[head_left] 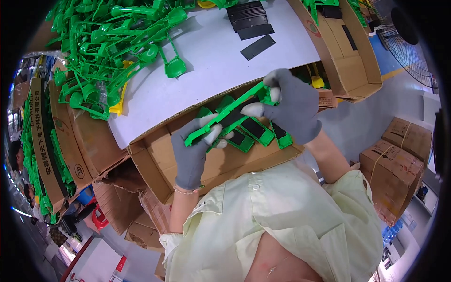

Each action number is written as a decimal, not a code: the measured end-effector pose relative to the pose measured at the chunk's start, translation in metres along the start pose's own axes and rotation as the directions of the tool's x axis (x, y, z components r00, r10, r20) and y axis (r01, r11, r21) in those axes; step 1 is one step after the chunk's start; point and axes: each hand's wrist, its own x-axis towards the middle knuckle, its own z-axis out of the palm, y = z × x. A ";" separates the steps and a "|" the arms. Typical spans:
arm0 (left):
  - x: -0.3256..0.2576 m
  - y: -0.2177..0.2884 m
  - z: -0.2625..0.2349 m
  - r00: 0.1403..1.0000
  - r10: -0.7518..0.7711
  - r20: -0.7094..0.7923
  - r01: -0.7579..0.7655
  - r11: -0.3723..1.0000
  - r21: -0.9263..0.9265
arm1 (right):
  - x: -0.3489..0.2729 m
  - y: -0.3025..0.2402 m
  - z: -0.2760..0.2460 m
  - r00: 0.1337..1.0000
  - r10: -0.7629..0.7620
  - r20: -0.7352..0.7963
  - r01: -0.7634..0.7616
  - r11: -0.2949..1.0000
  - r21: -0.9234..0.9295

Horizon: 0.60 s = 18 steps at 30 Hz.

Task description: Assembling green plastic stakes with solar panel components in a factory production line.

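Observation:
Both gloved hands hold a long green plastic part (233,107) tilted above an open cardboard box, with a black strip (233,116) along its inner face. My left hand (189,152) closes around the lower end, thumb on top and fingers beneath. At the upper end, my right hand (292,105) pinches the part, its thumb near the black strip. Inside the cardboard box (155,157), below my hands, lie several green parts (259,133) with black strips set in them. My fingers hide some of the held part.
A white work surface (206,61) carries a tangled heap of green scoop-shaped parts (174,67), a stack of black plates (249,16) and one loose black plate (258,47). Another cardboard box (359,70) stands at right, near a fan (406,42). Tied cartons (392,164) sit lower right.

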 end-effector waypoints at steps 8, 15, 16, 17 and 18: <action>-0.007 -0.016 -0.015 0.995 -0.097 0.036 0.096 0.995 0.030 | -0.026 0.022 0.018 0.887 0.048 0.459 -0.185 0.948 0.260; -0.011 -0.020 -0.072 0.966 -0.252 0.052 0.245 0.962 0.117 | 0.008 0.025 0.014 0.868 -0.055 0.494 -0.034 0.985 0.170; -0.008 -0.018 -0.089 0.955 -0.291 0.051 0.275 0.940 0.203 | 0.023 0.034 0.009 0.944 -0.198 0.265 0.158 0.974 0.165; -0.005 -0.020 -0.103 0.957 -0.288 0.043 0.274 0.940 0.201 | 0.043 0.040 0.002 0.960 -0.162 0.226 0.148 0.986 0.079; 0.000 -0.024 -0.114 0.926 -0.371 0.074 0.335 0.894 0.298 | 0.062 0.061 0.008 0.942 -0.296 0.156 0.307 0.950 -0.053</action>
